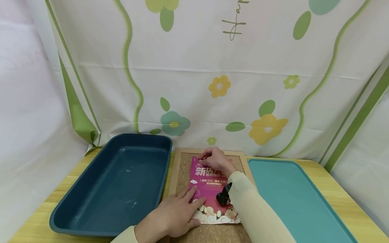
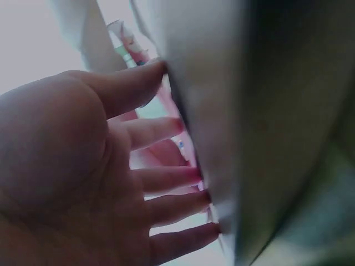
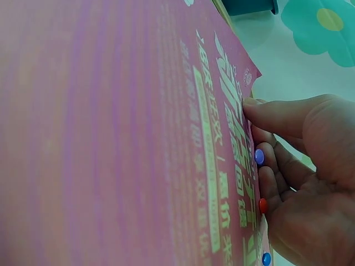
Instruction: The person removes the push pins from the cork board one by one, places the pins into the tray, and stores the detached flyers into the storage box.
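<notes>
Head view: left hand (image 1: 177, 212) spread on poster (image 1: 211, 191); right hand (image 1: 216, 160) touches it, grip unclear

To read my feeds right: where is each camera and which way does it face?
Head: head-worn, looking forward and down at the pink poster; left hand, right hand, sleeves show.
Left wrist: on that wrist, facing palm and fingers.
Right wrist: on that wrist, facing thumb, fingers, poster, pins.
Head and right wrist share poster, right hand.

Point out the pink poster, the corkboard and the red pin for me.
Pink poster (image 1: 212, 191): head view, middle of its face.
Corkboard (image 1: 212, 234): head view, bare lower cork.
Red pin (image 3: 262, 206): right wrist view, cap.
</notes>
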Tool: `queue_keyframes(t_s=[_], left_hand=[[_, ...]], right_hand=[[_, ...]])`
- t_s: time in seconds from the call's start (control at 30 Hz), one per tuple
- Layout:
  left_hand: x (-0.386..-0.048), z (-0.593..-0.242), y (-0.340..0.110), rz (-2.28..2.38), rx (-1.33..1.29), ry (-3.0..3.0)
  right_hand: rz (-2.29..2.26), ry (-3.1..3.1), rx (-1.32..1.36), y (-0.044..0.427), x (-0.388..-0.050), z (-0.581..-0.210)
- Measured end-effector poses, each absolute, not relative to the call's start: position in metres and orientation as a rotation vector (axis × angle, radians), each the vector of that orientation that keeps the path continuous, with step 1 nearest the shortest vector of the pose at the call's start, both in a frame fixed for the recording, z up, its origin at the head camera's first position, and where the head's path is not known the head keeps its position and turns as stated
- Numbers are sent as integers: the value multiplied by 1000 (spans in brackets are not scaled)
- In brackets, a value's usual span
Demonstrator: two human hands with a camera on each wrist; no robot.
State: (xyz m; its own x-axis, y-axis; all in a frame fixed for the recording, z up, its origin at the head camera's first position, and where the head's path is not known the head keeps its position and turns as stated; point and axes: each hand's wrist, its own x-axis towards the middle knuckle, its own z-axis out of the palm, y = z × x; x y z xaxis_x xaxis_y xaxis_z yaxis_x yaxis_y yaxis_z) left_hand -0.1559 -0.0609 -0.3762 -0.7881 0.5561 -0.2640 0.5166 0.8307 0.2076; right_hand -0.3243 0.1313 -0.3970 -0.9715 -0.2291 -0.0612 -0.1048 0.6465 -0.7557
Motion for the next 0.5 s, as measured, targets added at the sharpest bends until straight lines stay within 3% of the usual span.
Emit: queue_keyframes(t_s=[0.5], left_hand=[[-153, -394, -49, 210, 734, 2789]], right_hand=[[-1220, 2704, -287, 133, -327, -398]])
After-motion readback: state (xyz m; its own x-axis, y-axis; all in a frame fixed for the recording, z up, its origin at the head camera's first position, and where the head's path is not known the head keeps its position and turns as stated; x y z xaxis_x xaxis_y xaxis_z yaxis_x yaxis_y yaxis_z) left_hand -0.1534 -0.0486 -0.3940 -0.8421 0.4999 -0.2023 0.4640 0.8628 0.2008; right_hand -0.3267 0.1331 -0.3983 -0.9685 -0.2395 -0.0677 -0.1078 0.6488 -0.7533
